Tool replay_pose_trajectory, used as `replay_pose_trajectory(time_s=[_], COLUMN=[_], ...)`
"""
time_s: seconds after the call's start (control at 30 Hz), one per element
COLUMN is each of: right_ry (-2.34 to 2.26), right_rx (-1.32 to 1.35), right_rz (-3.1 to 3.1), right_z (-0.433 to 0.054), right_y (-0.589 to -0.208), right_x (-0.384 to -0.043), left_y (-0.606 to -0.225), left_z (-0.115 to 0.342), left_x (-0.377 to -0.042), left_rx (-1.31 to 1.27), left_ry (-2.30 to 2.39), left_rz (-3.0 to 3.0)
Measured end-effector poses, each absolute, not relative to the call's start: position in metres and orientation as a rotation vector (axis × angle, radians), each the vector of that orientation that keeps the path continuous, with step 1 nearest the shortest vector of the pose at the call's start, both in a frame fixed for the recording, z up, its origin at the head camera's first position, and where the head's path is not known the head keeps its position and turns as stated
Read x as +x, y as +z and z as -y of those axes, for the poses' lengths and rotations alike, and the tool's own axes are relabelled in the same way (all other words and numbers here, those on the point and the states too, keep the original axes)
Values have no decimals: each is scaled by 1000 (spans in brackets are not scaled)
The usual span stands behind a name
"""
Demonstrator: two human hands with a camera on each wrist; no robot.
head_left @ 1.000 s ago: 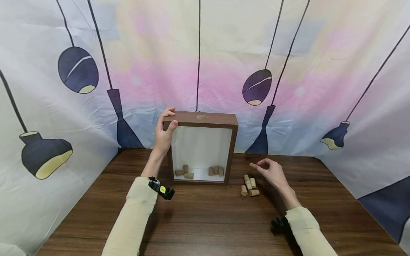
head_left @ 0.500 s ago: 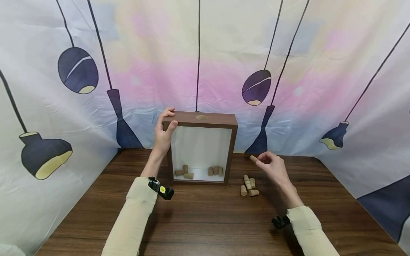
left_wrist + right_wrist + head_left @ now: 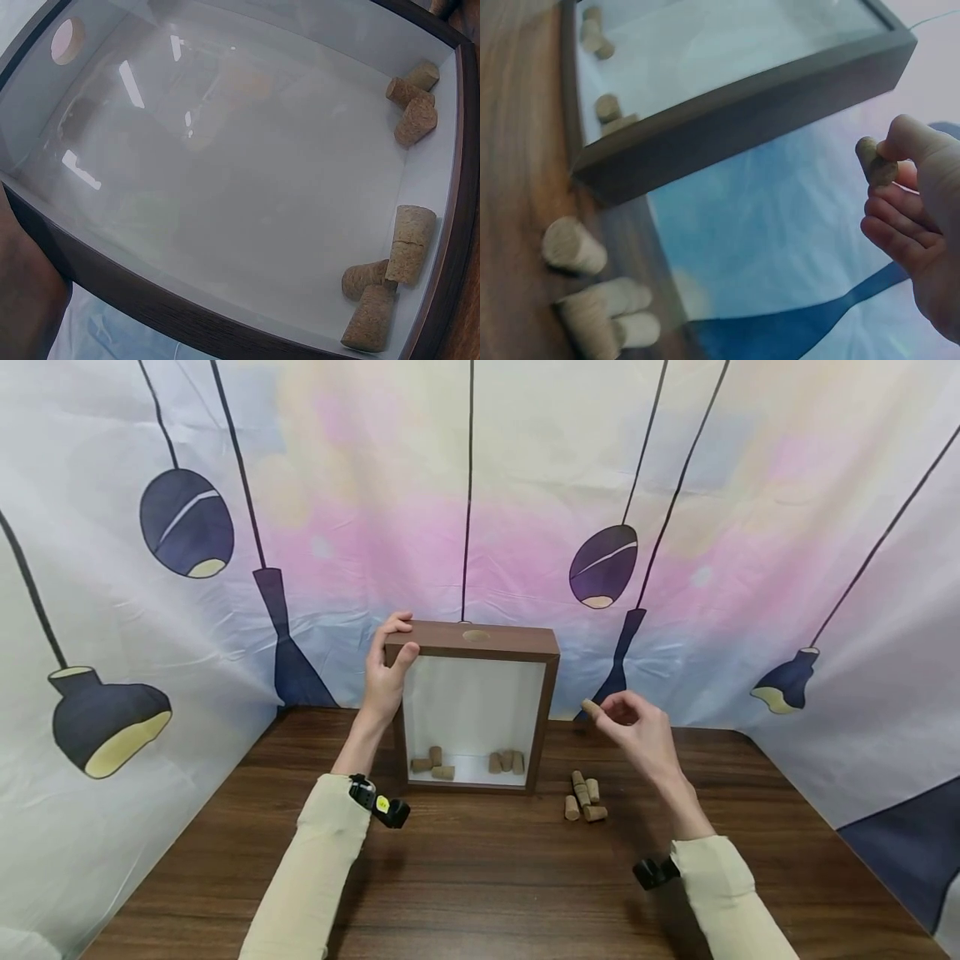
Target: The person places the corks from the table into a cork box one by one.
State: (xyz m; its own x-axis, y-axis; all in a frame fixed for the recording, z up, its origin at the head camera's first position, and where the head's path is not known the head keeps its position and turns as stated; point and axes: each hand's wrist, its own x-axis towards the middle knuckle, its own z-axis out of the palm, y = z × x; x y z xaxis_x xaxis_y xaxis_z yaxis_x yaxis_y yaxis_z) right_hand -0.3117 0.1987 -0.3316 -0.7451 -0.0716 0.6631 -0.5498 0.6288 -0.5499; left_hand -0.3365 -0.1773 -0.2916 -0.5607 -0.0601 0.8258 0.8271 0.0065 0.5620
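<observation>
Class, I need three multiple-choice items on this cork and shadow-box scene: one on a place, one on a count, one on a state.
1. Where is the hole in the shadow box?
A. top edge
B. right side
C. bottom edge

2. How many corks lie on the table?
A. two
B. four
C. seven

3. What is the right hand doing?
A. lying flat on the table
B. pinching one cork in the air
C. gripping the frame

Answers: 1 A, the round hole sits in the top edge. 2 B, four loose corks lie right of the box. 3 B, the held cork is raised above the table.
</observation>
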Motion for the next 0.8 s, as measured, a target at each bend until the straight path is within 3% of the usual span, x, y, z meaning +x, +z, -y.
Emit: replay_pose_trajectory(time_s=[0.8], right_ry=[1112], right_rx=[582], right_rz=[1984], right_z=[-155], right_y=[-241], right_x=[-300], left_y=[-292], left_z=[178], left_x=[-337], left_rx=[-822], left_ry=[-1634], left_rz=[1573])
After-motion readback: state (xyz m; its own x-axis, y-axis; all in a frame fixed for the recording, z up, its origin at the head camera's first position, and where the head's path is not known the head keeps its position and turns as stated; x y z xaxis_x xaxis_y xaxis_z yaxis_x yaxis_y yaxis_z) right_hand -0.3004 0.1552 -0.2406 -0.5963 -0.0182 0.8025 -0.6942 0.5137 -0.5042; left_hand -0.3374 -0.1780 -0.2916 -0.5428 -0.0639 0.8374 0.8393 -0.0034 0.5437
